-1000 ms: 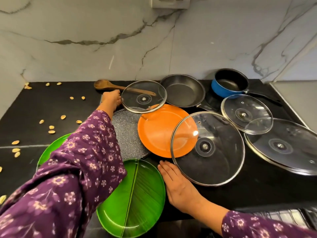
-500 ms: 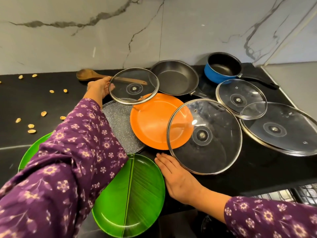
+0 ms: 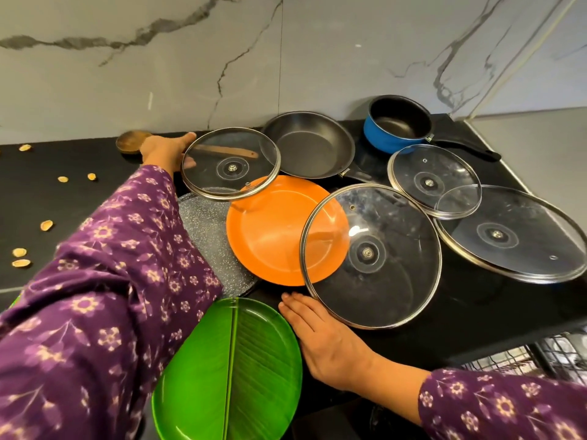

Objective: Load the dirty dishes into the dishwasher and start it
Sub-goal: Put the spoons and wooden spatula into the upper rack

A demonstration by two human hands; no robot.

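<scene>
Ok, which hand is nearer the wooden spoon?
Left. The left hand covers the neck of the spoon, beside its bowl, pinching the small lid. The right hand lies flat near the front of the counter, across the orange plate.

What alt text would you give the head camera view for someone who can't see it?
A person's left hand grips the rim of a small glass lid over a black counter crowded with an orange plate, a green leaf plate, a frying pan and three more glass lids. The right hand lies flat beside that plate.
</scene>
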